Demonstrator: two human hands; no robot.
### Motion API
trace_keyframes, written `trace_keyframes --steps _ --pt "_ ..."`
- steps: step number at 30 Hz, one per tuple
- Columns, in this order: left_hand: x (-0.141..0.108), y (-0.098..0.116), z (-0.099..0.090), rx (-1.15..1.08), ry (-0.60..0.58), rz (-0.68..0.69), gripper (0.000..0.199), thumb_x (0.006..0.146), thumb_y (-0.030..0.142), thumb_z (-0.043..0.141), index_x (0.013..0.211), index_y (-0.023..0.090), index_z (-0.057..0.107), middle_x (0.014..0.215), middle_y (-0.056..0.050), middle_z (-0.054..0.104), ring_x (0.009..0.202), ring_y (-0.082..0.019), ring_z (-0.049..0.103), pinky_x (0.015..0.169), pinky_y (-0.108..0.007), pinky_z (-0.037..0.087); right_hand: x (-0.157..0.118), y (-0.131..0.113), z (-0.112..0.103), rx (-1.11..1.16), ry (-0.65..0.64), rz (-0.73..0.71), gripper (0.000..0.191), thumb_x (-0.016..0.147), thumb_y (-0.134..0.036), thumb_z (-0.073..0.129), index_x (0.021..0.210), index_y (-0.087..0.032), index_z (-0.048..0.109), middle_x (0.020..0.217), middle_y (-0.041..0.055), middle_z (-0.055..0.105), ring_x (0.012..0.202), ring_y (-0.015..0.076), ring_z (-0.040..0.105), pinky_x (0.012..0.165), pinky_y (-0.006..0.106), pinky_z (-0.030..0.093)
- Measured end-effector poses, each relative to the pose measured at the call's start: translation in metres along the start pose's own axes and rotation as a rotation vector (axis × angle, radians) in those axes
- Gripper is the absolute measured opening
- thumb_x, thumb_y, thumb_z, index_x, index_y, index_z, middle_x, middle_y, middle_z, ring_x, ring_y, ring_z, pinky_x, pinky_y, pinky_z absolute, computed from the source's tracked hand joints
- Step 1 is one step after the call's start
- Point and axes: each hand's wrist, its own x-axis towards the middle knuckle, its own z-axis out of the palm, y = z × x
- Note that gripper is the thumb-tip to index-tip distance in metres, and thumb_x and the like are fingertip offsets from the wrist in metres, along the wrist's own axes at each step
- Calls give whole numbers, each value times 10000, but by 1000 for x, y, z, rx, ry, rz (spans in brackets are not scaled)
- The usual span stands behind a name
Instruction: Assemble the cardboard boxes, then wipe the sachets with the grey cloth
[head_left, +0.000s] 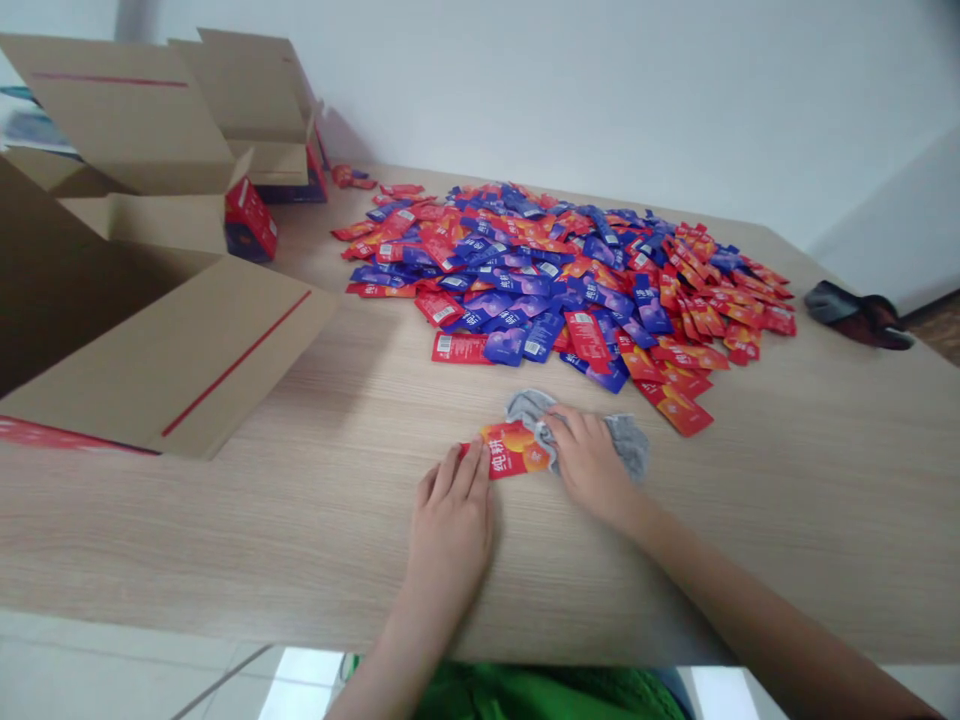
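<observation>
A red and orange sachet (507, 450) with white lettering lies flat on the table in front of me. My left hand (453, 500) holds its left end down, fingers bent over it and pressed together. Bunched under my right hand (589, 455) is a grey cloth (628, 445), which the fingers grip against the sachet's right end. Part of that end is hidden by the cloth. Just beyond my hands spreads a large heap of red and purple sachets (517, 285), overlapping in many directions.
Open cardboard boxes (259, 320) stand on the left, flaps spread over the wooden table (225, 540). A dark, shiny object (859, 315) that I cannot identify lies at the far right. Behind the heap rises a white wall (600, 100). The table's near edge runs close to my forearms.
</observation>
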Motion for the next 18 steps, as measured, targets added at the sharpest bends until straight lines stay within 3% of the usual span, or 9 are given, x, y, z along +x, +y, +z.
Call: trace_keyframes --steps 3,7,11,13,18 --pt "0 -1 -2 1 -37 10 509 927 204 409 1426 236 509 1502 -41 469 1362 -325 449 1023 -491 426 1 9 -8 93 72 56 420 888 -63 363 1243 -125 578 1212 174 570 1105 290 508 954 450 431" --pt "-1 1 -4 10 -64 22 517 920 200 425 1432 202 500 1511 -59 458 1383 -334 424 1049 -504 412 19 -26 -18 178 167 8 386 948 -153 378 1298 -155 541 1248 162 557 1150 285 495 982 446 419" --pt "-1 7 -3 31 -61 -13 443 912 181 417 1297 206 635 1406 -94 579 1376 -328 442 1076 -513 387 35 -62 -10 91 -6 -225 414 964 -208 392 1353 -158 525 1367 159 538 1116 303 503 905 461 414" --pt "-1 8 -2 37 -59 -19 457 906 171 413 1308 202 627 1417 -91 567 1374 -330 446 1078 -523 384 34 -59 -3 43 -53 -244 422 961 -215 396 1354 -133 526 1388 165 532 1120 313 494 882 464 400" --pt "-2 6 2 53 -44 -9 536 905 167 396 1429 201 504 1502 -42 450 1381 -336 434 1059 -529 403 11 -9 2 -27 -36 -16 517 877 -105 421 1388 -131 497 1387 176 512 1095 318 479 893 448 378"
